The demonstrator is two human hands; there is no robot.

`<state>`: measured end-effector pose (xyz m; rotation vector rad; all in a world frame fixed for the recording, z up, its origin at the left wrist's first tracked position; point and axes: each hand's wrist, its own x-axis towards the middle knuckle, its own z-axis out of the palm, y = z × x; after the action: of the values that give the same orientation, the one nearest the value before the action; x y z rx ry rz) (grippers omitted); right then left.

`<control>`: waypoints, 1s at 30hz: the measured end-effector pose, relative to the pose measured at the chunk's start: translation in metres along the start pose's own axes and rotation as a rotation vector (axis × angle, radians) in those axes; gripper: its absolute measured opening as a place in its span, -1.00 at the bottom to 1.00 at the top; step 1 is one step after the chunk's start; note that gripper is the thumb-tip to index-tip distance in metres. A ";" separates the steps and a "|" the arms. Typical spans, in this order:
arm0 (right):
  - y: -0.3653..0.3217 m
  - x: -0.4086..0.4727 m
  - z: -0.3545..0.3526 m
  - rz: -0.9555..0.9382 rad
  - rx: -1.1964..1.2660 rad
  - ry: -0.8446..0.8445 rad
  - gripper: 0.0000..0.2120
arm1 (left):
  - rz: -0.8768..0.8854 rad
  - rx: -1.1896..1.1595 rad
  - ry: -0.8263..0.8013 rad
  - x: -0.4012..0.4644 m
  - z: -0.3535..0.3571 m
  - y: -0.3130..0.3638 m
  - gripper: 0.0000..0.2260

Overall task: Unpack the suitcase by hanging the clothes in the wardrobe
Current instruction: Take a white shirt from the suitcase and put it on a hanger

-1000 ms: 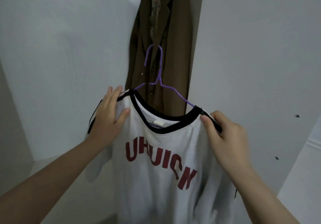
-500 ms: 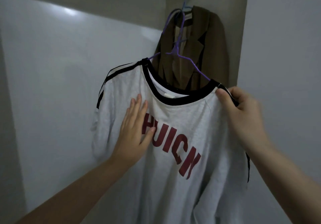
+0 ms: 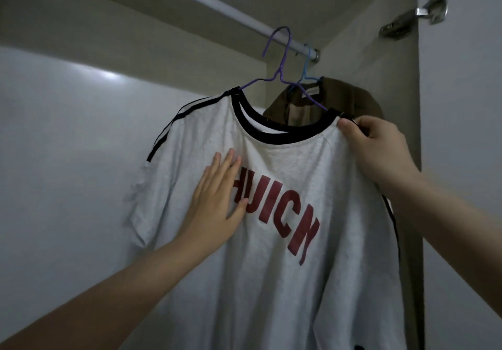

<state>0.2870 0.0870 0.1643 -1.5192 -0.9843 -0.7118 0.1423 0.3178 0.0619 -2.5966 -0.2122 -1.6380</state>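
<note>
The white T-shirt (image 3: 271,213) rides on a purple hanger (image 3: 281,75) whose hook is at the wardrobe rail (image 3: 217,7), beside a brown coat (image 3: 339,99) on 1 blue hanger (image 3: 307,72). The right hand (image 3: 380,151) pinches the shoulder, while the left hand (image 3: 217,200) lies flat, fingers straight, on the chest. To finish well, I would seat the hook fully over the rail before letting go.

White T-shirt (image 3: 271,268) with red lettering hangs on a purple hanger (image 3: 279,72) hooked over the wardrobe rail (image 3: 217,7).
</note>
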 end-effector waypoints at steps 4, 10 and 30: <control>-0.002 0.050 0.011 0.046 0.003 0.057 -0.61 | -0.021 -0.029 -0.007 0.029 0.003 -0.010 -0.31; -0.014 0.112 0.021 0.123 -0.040 0.127 -0.59 | 0.001 -0.008 -0.002 0.053 0.008 -0.016 -0.26; -0.019 0.181 0.070 0.181 -0.155 0.003 -0.73 | 0.088 -0.006 -0.070 0.040 0.050 -0.041 -0.46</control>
<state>0.3497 0.1918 0.3163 -1.7178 -0.7916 -0.6724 0.1979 0.3683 0.0758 -2.6299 -0.0952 -1.5236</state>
